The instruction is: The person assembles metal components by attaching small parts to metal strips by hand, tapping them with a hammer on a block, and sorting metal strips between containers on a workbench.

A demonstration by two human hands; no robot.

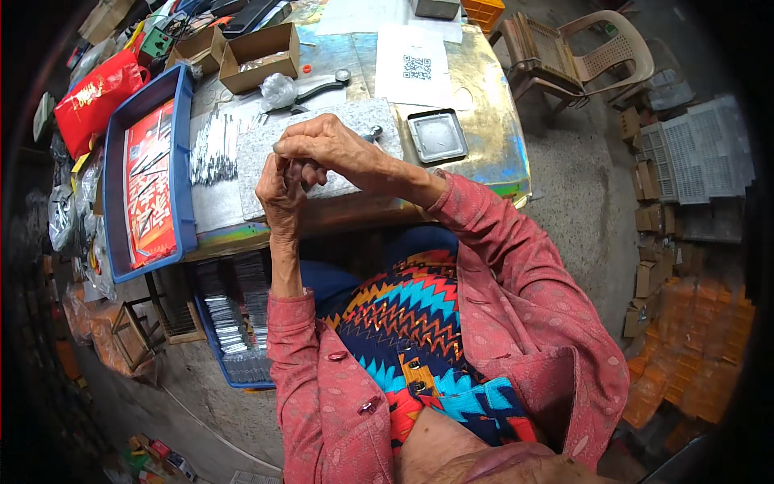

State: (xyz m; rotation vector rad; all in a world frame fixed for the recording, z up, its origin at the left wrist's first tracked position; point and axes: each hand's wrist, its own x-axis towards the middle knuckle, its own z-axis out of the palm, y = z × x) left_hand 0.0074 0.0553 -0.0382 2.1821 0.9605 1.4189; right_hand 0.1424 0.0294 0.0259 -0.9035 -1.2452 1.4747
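Over a grey speckled slab (367, 117) on the table, my two hands meet with bent fingers pressed together. My left hand (280, 192) is upright, its fingers curled. Across its top lies my right hand (332, 149), closed, with thumb and fingertips at the left hand. Whatever they hold is hidden between them. A small dark metal piece (373, 134) shows on the slab just beyond my right wrist. Left of the slab lies a heap of slim silvery metal pieces (214, 149). Behind my hands sit a crumpled clear plastic bag (278, 91) and a black-handled tool with a round end (322, 87).
A shallow square tray (461, 129) stands right of the slab, below a printed sheet (395, 64). At left, a blue tray (185, 161) holds red paper and thin pieces. Cardboard boxes (258, 79) stand behind. Under the table is a blue crate (250, 384); a chair (637, 48) stands far right.
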